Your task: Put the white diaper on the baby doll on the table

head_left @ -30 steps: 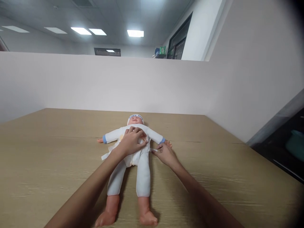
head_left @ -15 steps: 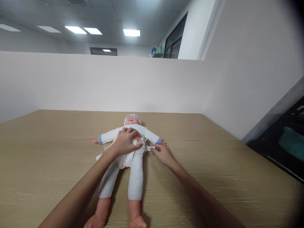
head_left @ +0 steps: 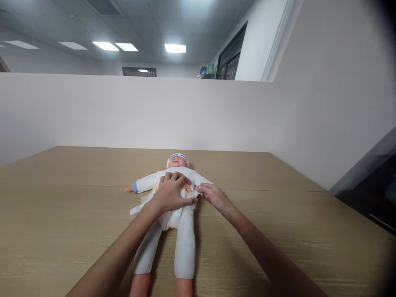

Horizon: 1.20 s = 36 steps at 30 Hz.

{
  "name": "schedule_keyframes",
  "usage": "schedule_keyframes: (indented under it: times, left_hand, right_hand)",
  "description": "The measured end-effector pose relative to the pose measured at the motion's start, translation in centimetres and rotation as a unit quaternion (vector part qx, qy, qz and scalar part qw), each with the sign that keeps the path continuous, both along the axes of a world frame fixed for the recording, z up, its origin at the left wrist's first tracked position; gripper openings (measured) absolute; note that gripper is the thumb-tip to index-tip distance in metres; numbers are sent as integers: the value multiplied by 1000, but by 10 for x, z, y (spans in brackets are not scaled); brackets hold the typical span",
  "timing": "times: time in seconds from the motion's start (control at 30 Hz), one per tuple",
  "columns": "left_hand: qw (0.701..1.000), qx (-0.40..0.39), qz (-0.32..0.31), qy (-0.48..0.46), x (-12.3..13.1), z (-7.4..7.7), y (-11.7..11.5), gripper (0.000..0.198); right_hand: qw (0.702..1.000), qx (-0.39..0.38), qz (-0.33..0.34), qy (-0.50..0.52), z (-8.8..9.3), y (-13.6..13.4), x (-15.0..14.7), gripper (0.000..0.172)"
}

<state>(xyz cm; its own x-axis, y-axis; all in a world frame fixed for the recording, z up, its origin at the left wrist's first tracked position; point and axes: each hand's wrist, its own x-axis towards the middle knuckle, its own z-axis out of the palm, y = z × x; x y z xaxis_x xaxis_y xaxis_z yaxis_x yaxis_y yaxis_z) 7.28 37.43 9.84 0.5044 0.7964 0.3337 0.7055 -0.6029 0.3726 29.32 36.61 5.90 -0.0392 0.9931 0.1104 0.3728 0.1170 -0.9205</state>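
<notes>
A baby doll (head_left: 185,247) in a white suit and printed cap lies on its back on the wooden table, feet toward me. Around its middle is a white diaper (head_left: 177,215) with a coloured print on the front. My left hand (head_left: 175,192) rests on the diaper front, fingers spread and thumb stretched to the right. At the doll's right-hand side in the picture, my right hand (head_left: 213,194) pinches the diaper's white side tab beside the waist. The other tab (head_left: 135,210) sticks out loose at the left, on the table.
The wooden table (head_left: 77,231) runs to a low white partition (head_left: 139,111) at the back. A white wall (head_left: 328,95) rises on the right, with a dark opening (head_left: 371,198) beside the table.
My right hand has drawn the side tab up and in toward the diaper front. My left hand stays on the front. The whole view has shifted slightly.
</notes>
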Motion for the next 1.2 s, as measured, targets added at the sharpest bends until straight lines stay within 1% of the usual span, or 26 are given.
schedule_keyframes:
  times: [0.1,0.27,0.47,0.63,0.77,0.87,0.93,0.97,1.0,1.07,1.13,1.2]
  left_hand:
    - [1000,15,-1,-5,1,-3,0,59]
    - [1000,28,-6,-11,2,-8,1,57]
    - [1000,23,-4,-9,2,-8,2,60]
    - [1000,23,0,-6,3,-10,3,60]
    - [1000,24,-1,0,3,-9,2,57]
    - [1000,24,0,-1,2,-8,2,57]
    - [1000,23,-3,-1,2,-9,2,57]
    - [1000,23,-5,0,2,-9,3,57]
    - [1000,23,-7,1,1,-10,3,57]
    - [1000,24,-12,-3,1,-12,5,61]
    - [999,25,-17,-17,0,-13,6,67]
    - [999,22,-29,-39,-2,-12,4,74]
  right_hand:
    - [999,-16,33,40,1,6,-9,43]
    - [995,-29,50,83,-9,10,-19,46]
    - [994,-34,47,90,-12,9,-23,47]
    - [997,-22,18,77,-15,10,-35,48]
    - [998,34,-24,49,-16,1,-42,41]
    - [994,87,-54,24,-11,-18,-43,33]
    - [987,152,-56,-15,-8,-33,-42,26]
    - [980,190,-44,-40,-8,-40,-40,25]
    - [971,227,-23,-65,-9,-45,-38,27]
    - [953,281,31,-110,-13,-52,-33,37]
    - [940,301,69,-148,-19,-53,-28,45]
    - [928,313,82,-186,-23,-52,-24,49]
